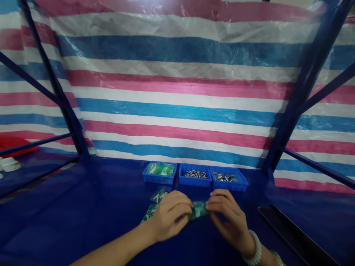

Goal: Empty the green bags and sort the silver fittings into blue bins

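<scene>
A small green plastic packet (199,210) is stretched between both hands, low over the blue tabletop. My left hand (173,214) pinches its left end, and my right hand (226,216) grips the right end with fingers curled. The packet is slightly blurred, so whether anything is inside cannot be made out. Just beyond and left of my left hand lie green-and-clear packets (159,195) with small pale and metallic pieces in them. Part of the nearer packet (149,212) is hidden behind that hand.
Three blue trays stand in a row at the back: one with green packets (160,169), two with small metal parts (196,174) (224,177). A long dark object (294,232) lies at right. Blue metal posts (291,118) and a striped sheet (177,111) enclose the table.
</scene>
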A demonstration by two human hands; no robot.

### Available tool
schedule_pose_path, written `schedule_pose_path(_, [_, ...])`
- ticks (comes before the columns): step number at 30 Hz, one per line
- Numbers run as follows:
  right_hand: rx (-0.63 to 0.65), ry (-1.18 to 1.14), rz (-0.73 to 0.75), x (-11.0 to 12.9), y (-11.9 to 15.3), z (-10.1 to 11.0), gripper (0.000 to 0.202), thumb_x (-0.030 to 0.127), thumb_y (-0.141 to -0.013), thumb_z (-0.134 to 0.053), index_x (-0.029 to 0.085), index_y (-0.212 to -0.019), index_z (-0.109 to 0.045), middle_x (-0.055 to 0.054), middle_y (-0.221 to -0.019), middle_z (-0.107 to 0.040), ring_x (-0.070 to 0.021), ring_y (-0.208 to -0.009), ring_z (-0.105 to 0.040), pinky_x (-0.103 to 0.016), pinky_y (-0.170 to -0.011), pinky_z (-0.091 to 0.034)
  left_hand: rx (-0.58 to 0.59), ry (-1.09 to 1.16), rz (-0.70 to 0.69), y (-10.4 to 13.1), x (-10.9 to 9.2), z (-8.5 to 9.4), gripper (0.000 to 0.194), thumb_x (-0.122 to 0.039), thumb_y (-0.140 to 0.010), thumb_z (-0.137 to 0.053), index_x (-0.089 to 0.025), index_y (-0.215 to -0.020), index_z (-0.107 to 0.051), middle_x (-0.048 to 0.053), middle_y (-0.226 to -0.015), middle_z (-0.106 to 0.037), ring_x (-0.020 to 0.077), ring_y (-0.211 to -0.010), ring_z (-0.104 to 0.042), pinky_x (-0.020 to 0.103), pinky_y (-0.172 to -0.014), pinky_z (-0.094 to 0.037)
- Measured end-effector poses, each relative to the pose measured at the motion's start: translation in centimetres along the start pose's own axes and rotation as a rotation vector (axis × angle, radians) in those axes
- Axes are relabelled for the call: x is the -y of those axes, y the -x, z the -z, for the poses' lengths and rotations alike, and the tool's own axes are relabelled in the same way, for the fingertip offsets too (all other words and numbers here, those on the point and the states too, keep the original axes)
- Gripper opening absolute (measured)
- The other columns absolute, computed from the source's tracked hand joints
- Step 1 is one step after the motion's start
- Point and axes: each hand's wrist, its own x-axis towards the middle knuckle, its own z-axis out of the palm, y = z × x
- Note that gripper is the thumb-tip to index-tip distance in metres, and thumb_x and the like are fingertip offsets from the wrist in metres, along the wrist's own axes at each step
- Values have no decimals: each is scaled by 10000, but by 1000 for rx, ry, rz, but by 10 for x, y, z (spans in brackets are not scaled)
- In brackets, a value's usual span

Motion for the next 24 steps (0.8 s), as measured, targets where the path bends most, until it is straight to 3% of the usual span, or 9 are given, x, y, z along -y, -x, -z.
schedule_pose_path(4, [20, -176, -333, 2, -4, -7, 251, 217, -854, -614, 213, -1099, -557, -13, -758, -674, -171, -720, -651, -343, -797, -536, -44, 383, 665, -7, 5, -4, 110, -278, -814, -604, -184, -867, -582, 5, -680, -623, 136, -610, -591, 247, -573, -474])
schedule_pose_path(7, [61, -284, -486, 1, -4, -10, 224, 296, -890, -570, 193, -1089, -559, -12, -731, -667, -171, -722, -651, -315, -778, -531, -211, 382, 889, -12, 33, 15, 190, -340, -731, -669, -169, -788, -611, -25, -599, -580, 130, -572, -561, 234, -550, -445])
schedule_pose_path(11, [32, -382, -600, -3, -5, -8, 215, 362, -902, -542, 194, -1031, -577, -14, -715, -633, -166, -699, -628, -277, -696, -518, -391, 175, 988, -18, 100, 70, 208, -327, -798, -602, -155, -914, -607, -17, -677, -598, 136, -632, -580, 244, -591, -465])
schedule_pose_path(14, [35, -427, -652, -6, -5, -7, 227, 387, -893, -545, 199, -1015, -581, -8, -710, -616, -163, -695, -615, -266, -680, -502, -361, 27, 1084, -14, 145, 94, 226, -311, -894, -547, -123, -1010, -597, 25, -820, -632, 147, -699, -612, 289, -633, -513])
schedule_pose_path(18, [61, -459, -693, -9, -3, -10, 228, 394, -887, -548, 200, -1002, -585, -1, -695, -603, -163, -694, -604, -266, -676, -487, -241, -170, 1105, 4, 170, 84, 278, -301, -909, -562, -144, -1139, -566, 82, -1129, -602, 203, -936, -620, 398, -790, -536])
schedule_pose_path(24, [80, -470, -702, -12, -1, -12, 215, 390, -890, -541, 202, -986, -583, 2, -690, -588, -161, -683, -591, -272, -671, -473, -106, -408, 876, 12, 162, 70, 347, -279, -900, -522, -161, -1226, -529, 124, -1289, -527, 268, -1169, -515, 470, -993, -406])
